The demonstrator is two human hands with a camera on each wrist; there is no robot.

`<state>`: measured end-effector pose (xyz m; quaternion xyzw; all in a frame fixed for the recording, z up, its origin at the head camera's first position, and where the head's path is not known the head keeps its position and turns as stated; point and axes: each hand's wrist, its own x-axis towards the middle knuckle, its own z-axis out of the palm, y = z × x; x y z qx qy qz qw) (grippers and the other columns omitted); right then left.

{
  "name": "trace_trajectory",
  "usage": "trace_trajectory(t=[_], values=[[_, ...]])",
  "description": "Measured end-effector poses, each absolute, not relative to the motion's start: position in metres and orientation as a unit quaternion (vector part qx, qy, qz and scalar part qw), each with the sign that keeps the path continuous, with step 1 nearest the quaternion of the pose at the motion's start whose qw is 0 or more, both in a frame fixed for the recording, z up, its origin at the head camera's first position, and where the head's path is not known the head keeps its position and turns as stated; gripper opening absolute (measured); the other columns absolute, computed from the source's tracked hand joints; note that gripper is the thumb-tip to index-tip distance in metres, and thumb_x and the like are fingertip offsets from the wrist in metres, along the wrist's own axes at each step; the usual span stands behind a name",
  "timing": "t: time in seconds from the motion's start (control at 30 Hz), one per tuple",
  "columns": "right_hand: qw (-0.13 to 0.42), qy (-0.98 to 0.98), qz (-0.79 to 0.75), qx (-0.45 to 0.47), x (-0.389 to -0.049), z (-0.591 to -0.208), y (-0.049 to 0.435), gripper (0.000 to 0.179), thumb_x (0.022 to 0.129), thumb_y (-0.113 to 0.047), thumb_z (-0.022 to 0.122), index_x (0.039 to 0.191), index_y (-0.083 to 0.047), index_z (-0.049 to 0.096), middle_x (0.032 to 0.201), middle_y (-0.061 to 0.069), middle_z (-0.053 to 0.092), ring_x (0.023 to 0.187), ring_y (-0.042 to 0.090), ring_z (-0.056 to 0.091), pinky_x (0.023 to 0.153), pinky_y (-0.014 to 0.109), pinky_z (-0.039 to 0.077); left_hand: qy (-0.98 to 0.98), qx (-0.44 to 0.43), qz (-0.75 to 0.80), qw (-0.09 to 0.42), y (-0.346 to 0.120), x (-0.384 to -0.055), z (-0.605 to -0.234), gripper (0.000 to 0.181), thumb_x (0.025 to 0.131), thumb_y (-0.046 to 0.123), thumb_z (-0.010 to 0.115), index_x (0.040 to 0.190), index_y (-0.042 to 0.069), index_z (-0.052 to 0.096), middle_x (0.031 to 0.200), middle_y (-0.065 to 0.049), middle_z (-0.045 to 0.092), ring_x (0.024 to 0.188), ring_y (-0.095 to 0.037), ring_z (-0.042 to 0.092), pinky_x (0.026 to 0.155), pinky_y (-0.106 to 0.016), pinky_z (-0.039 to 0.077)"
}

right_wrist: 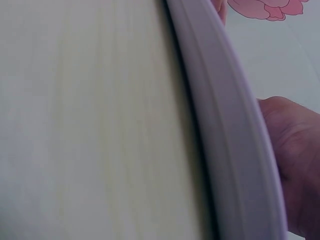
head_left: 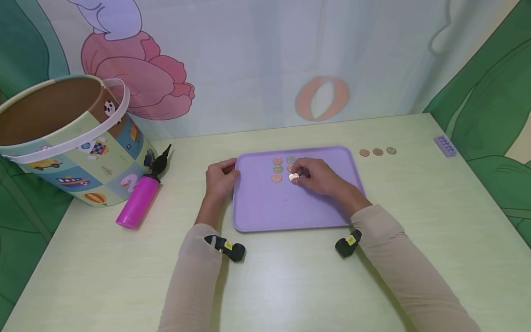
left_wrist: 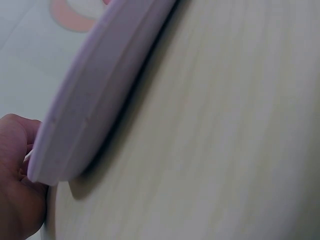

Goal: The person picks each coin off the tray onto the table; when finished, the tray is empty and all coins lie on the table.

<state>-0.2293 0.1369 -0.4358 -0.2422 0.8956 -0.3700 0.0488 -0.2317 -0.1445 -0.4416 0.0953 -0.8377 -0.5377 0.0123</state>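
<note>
A light purple tray [head_left: 286,212] lies on the table with two short columns of copper and silvery coins on it. In the left column are a copper coin [head_left: 277,161], a silvery coin [head_left: 278,169] and another copper coin [head_left: 276,178]. My right hand [head_left: 317,177] pinches a shiny silvery coin [head_left: 293,177] between thumb and fingers, low over the tray at the bottom of the right column. Above it sit a silvery coin [head_left: 291,159] and a copper one partly hidden by the fingers. My left hand [head_left: 220,180] grips the tray's left rim, thumb at the edge.
Right of the tray, two copper coins [head_left: 364,152] and a silvery coin [head_left: 391,151] form a row. A purple studded block [head_left: 445,145] lies at the right edge. On the left stand a patterned bucket [head_left: 95,157] and, leaning against it, a magenta pump [head_left: 138,203].
</note>
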Motion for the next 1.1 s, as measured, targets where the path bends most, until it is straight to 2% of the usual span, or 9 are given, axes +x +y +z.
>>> trace_trajectory(t=[0.37, 0.67, 0.93, 1.1], values=[[0.05, 0.887, -0.381, -0.256, -0.2305, -0.4382, 0.1388, 0.017, 0.087, -0.008, 0.076, 0.101, -0.007, 0.067, 0.08, 0.003, 0.059, 0.073, 0.014, 0.048, 0.068, 0.023, 0.04, -0.837, 0.095, -0.539, 0.011, -0.144, -0.2307, -0.4394, 0.043, 0.09, 0.002, 0.062, 0.134, 0.002, 0.065, 0.129, -0.02, 0.069, 0.118, -0.029, 0.064, 0.106, -0.039, 0.055], [0.064, 0.887, -0.368, -0.272, -0.2349, -0.4422, 0.1403, 0.019, 0.09, -0.007, 0.073, 0.109, -0.003, 0.073, 0.074, 0.001, 0.056, 0.071, 0.012, 0.046, 0.067, 0.023, 0.037, -0.838, 0.093, -0.537, 0.015, -0.1438, -0.2305, -0.4383, 0.044, 0.089, 0.002, 0.062, 0.133, 0.001, 0.066, 0.128, -0.021, 0.07, 0.117, -0.029, 0.064, 0.105, -0.039, 0.055], [0.078, 0.886, -0.376, -0.259, -0.2313, -0.4377, 0.1413, 0.025, 0.089, -0.007, 0.075, 0.113, -0.002, 0.073, 0.082, 0.006, 0.061, 0.077, 0.015, 0.047, 0.074, 0.026, 0.04, -0.84, 0.093, -0.534, 0.016, -0.144, -0.2327, -0.4423, 0.044, 0.09, 0.002, 0.062, 0.134, 0.002, 0.065, 0.129, -0.02, 0.069, 0.118, -0.029, 0.064, 0.105, -0.039, 0.055], [0.077, 0.88, -0.406, -0.236, -0.229, -0.4389, 0.1416, 0.027, 0.087, -0.007, 0.077, 0.113, -0.004, 0.072, 0.088, 0.008, 0.064, 0.077, 0.015, 0.05, 0.071, 0.023, 0.042, -0.84, 0.095, -0.535, 0.016, -0.1443, -0.2324, -0.4432, 0.044, 0.09, 0.003, 0.062, 0.134, 0.002, 0.065, 0.129, -0.019, 0.069, 0.118, -0.029, 0.064, 0.105, -0.038, 0.055]])
